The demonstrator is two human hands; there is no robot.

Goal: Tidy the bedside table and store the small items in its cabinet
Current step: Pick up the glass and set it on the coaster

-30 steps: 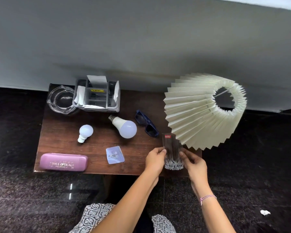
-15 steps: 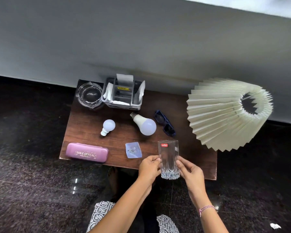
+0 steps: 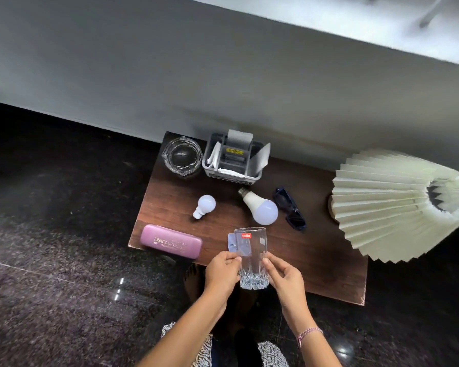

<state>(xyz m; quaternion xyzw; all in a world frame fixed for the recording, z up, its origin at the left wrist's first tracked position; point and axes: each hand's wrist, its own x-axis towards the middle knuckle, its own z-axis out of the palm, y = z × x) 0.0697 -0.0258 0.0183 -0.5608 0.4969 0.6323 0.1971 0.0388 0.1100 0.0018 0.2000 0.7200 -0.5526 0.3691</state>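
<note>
A clear drinking glass (image 3: 251, 256) with a red sticker is held upright over the front edge of the dark wooden bedside table (image 3: 318, 250). My left hand (image 3: 221, 274) grips its left side and my right hand (image 3: 282, 278) its right side. On the table lie a pink spectacle case (image 3: 170, 241), a small white bulb (image 3: 204, 206), a larger bulb (image 3: 261, 210), blue sunglasses (image 3: 290, 210) and a small clear packet (image 3: 232, 242) partly behind the glass. The cabinet is not in view.
A glass ashtray (image 3: 182, 156) and a grey organiser (image 3: 235, 158) with papers stand at the table's back by the grey wall. A pleated cream lampshade (image 3: 390, 205) lies tilted over the table's right end. Dark polished floor surrounds the table.
Both hands have lifted the glass off the table and drawn it toward me, past the front edge. The camera view has swung left, so the table now sits further right.
</note>
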